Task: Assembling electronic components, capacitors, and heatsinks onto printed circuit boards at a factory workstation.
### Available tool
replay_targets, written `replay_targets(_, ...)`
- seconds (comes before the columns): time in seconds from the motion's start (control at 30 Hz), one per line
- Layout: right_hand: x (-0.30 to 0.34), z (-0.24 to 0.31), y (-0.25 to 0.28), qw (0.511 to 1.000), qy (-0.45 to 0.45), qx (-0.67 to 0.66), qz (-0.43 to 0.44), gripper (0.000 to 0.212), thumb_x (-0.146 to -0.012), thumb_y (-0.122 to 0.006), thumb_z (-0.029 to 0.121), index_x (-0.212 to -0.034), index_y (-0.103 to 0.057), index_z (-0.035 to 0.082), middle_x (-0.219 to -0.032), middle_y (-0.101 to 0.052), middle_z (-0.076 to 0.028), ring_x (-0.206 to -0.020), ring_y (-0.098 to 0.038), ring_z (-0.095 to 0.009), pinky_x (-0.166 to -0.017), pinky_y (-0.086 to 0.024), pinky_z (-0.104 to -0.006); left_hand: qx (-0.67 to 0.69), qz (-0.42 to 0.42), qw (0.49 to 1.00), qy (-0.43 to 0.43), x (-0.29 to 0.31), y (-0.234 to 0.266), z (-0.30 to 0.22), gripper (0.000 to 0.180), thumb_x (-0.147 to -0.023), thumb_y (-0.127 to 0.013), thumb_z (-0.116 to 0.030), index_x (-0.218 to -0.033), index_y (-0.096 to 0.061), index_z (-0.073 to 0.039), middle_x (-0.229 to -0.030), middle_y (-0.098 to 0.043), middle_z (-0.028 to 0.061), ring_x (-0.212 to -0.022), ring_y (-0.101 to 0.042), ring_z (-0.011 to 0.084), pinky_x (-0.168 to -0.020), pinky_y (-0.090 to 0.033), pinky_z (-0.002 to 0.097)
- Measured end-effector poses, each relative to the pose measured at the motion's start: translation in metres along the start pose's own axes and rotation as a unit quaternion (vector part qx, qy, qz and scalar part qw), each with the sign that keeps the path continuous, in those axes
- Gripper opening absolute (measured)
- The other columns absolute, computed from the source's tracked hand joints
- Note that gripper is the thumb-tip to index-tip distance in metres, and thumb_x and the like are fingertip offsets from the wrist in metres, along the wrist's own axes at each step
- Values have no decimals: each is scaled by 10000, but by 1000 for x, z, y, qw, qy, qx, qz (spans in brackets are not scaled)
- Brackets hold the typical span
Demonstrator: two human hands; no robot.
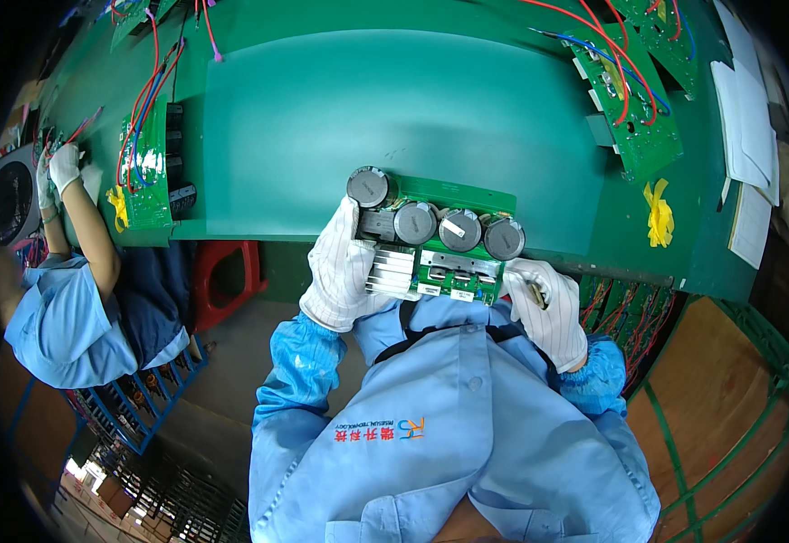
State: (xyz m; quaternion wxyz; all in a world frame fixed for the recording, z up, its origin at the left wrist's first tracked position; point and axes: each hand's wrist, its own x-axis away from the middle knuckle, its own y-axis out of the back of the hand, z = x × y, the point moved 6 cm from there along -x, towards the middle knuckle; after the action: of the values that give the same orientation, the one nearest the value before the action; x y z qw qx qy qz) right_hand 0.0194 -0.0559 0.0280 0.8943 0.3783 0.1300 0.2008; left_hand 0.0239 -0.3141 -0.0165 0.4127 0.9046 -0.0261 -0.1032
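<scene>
A green circuit board is held up near the front edge of the table, slightly tilted. It carries several big round black capacitors, a ribbed silver heat sink and white parts along its near edge. My left hand, in a white striped glove, is closed on the board's left end, beside the heat sink. At the board's right end is my gloved right hand, fingers curled in. A small brownish thing shows among those fingers; its kind is unclear. The board partly hides the fingertips.
A green mat covers the table. Wired circuit boards lie at left and right, with yellow ties and papers. At far left a co-worker works beside a red stool. More wired boards stand below the table's right side.
</scene>
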Motion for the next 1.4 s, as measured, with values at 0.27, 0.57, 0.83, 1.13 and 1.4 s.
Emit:
replay_targets(0.27, 1, 0, -1, 1000, 4, 11, 8, 208, -885, -744, 93, -1058, -648, 31, -983, -708, -106, -812, -694, -292, -721, -504, -363, 29, -58, 998, -13, 0, 1, -1, 742, -782, -813, -127, -1417, -450, -4, -1163, -669, 130, -975, -685, 213, -871, -564, 322)
replay_targets(0.57, -5, 2, 0, 1000, 10, 6, 2, 184, -889, -732, 72, -1035, -645, 3, -957, -698, -128, -762, -690, -292, -671, -535, -380, 14, -39, 999, 6, -3, 1, -1, 640, -906, -712, -291, -1417, -463, 3, -1142, -662, 122, -909, -686, 208, -834, -569, 311)
replay_targets(0.83, -3, 4, -1, 999, 42, 24, -5, 183, -893, -703, 54, -1068, -664, 11, -1029, -685, -112, -784, -682, -265, -652, -523, -365, -43, -36, 996, -69, -2, 7, -12, 1024, -721, -873, -326, -1500, -334, 63, -1247, -615, 239, -1001, -685, 360, -894, -559, 386)
replay_targets(1.13, -5, 7, 3, 998, 50, 46, -13, 157, -894, -701, 49, -1040, -670, -1, -985, -680, -106, -729, -672, -251, -625, -510, -365, -27, -13, 989, -144, -13, 20, -24, 1191, -633, -904, -471, -1493, -318, 108, -1449, -472, 341, -1226, -595, 470, -995, -516, 471)
replay_targets(1.4, -11, 2, 6, 990, -96, -100, -26, 97, -926, -696, 67, -976, -662, -9, -742, -651, -67, -497, -595, -171, -526, -472, -311, -14, -34, 984, -176, -10, 22, -25, 1182, -618, -917, -483, -1508, -333, 31, -1454, -464, 348, -1273, -561, 479, -1047, -487, 513)
